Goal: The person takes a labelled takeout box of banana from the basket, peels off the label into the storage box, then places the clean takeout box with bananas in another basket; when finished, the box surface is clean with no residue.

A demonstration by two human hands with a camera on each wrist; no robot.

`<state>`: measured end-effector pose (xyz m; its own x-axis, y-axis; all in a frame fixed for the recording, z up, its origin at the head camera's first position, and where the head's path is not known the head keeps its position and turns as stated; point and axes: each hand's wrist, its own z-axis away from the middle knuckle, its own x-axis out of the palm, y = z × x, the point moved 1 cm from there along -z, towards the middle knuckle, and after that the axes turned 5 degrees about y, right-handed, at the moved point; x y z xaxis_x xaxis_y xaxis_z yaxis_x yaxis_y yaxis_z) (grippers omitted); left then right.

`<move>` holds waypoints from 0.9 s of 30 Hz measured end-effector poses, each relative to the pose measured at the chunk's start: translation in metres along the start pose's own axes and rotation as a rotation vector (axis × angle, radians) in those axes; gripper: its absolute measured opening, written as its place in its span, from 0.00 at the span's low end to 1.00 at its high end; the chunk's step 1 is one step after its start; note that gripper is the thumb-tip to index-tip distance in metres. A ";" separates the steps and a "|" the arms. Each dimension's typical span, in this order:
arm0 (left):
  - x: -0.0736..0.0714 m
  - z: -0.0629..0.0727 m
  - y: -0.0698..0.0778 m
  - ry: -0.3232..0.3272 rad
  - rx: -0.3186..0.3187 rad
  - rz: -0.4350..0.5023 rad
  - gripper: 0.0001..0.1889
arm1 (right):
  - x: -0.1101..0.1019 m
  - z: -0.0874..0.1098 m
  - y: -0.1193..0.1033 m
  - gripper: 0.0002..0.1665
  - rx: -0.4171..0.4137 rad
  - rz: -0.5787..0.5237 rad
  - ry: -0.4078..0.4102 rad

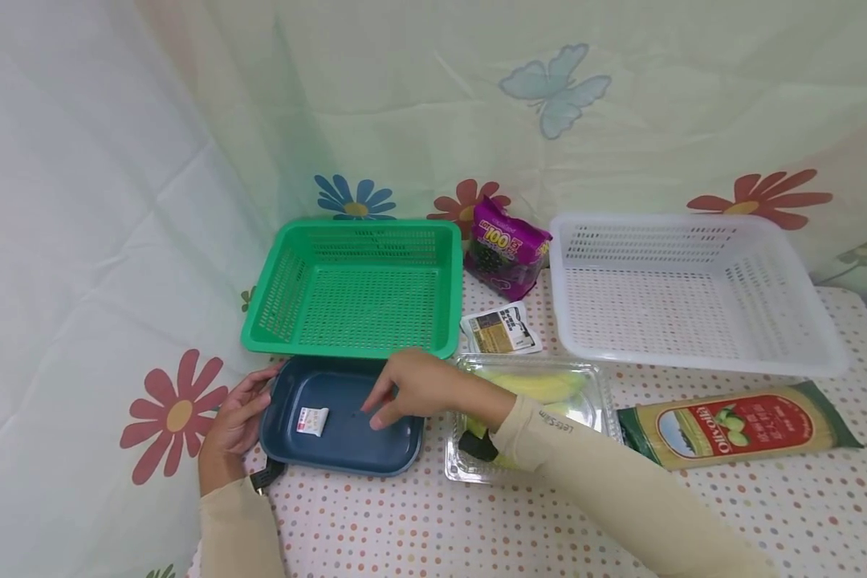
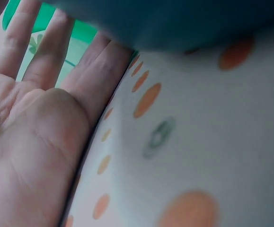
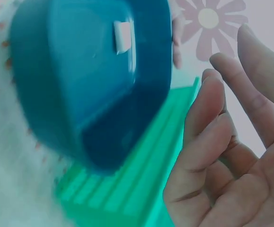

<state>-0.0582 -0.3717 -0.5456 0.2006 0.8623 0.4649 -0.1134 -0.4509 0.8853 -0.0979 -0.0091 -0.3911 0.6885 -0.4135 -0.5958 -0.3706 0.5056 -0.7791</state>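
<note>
A dark blue plastic tub (image 1: 343,449) stands on the dotted table in front of the green basket. Inside it, left of the middle, lies a small white packet (image 1: 312,421) with a red mark. My left hand (image 1: 240,413) rests against the tub's left side, its fingers stretched along the wall in the left wrist view. Over the tub's right part hovers my right hand (image 1: 413,387), thumb and index finger apart and nothing between them. The right wrist view shows its other fingers (image 3: 205,142) bent loosely, with the tub and packet beyond.
Behind the tub stands a green basket (image 1: 352,353); a white basket (image 1: 694,363) is at the right. Between them are a purple grape-pictured bag (image 1: 506,249) and a flat packet (image 1: 502,329). Under the right forearm sits a clear box (image 1: 470,472) with yellow items, beside a spaghetti pack (image 1: 740,425).
</note>
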 end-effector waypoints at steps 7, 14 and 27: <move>0.002 0.001 0.005 -0.006 0.009 -0.019 0.26 | -0.029 0.041 0.022 0.15 -0.042 0.000 0.085; 0.019 0.005 0.032 0.068 -0.047 -0.502 0.23 | -0.057 0.088 0.046 0.18 0.038 0.041 0.223; 0.109 0.010 0.096 0.215 -0.062 -1.176 0.31 | -0.087 0.174 0.083 0.25 0.145 0.143 0.422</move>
<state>-0.0378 -0.3228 -0.4101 0.0466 0.7622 -0.6457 -0.0178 0.6469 0.7624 -0.0803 0.2002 -0.3697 0.3118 -0.5889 -0.7457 -0.3315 0.6681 -0.6662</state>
